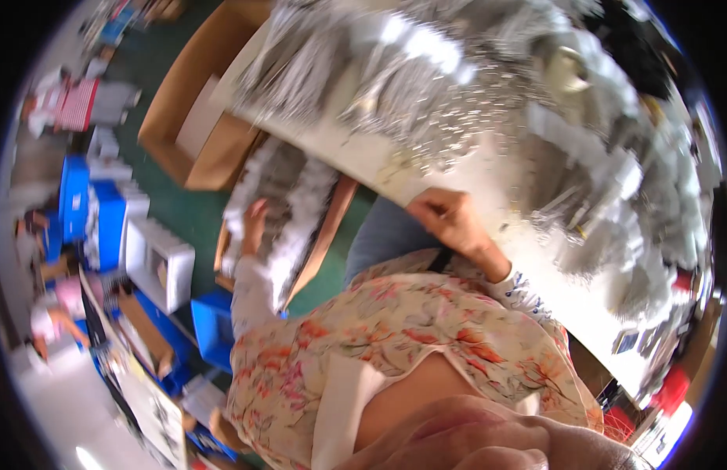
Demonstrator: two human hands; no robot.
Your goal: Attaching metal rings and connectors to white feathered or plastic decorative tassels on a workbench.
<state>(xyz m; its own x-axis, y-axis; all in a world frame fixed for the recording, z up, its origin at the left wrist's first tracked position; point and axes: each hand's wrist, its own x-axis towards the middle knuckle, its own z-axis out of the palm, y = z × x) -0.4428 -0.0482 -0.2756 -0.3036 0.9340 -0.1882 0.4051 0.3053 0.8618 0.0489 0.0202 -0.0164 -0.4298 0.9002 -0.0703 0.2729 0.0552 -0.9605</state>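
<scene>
My left hand (254, 225) is over an open carton of white, plastic-wrapped packs (281, 211), to the left of my lap. Its fingers look loosely stretched, touching or just above the packs; blur hides which. At the table's near edge, my right hand (450, 218) is closed, with fingers curled toward the thumb. Whatever may be between those fingertips is too small to make out. Beyond it on the white table (489, 176) lie bundles of thin grey-white strands (406, 86) with many small shiny metal ends.
A large brown cardboard box (171, 149) stands open past the table's left edge. Clear plastic bags (598, 172) with more bundles are heaped on the right. Blue bins (213, 325) and a white foam box (160, 266) are on the left. Other people (77, 106) are farther off.
</scene>
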